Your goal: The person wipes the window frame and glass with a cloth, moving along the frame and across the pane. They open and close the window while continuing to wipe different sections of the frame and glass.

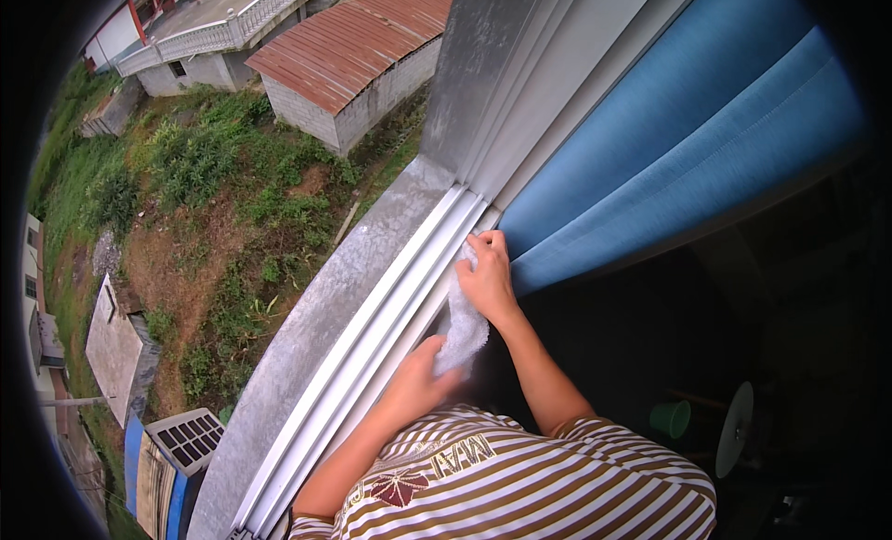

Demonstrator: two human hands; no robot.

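A pale, fluffy cloth (465,336) stretches between my two hands along the inner side of a white sliding-window track (380,331). My right hand (489,275) grips its upper end, fingers at the inner sill near the corner where the track meets the window frame (512,149). Lower down, my left hand (412,381) holds the other end, close to my striped shirt. A blue curtain (669,143) hangs right beside my right hand.
Outside the track runs a concrete ledge (313,303), with a drop to a grassy slope (209,233). A rusty-roofed block shed (355,45) stands below. In the dark room behind me are a green container (670,419) and a pale round disc (734,430).
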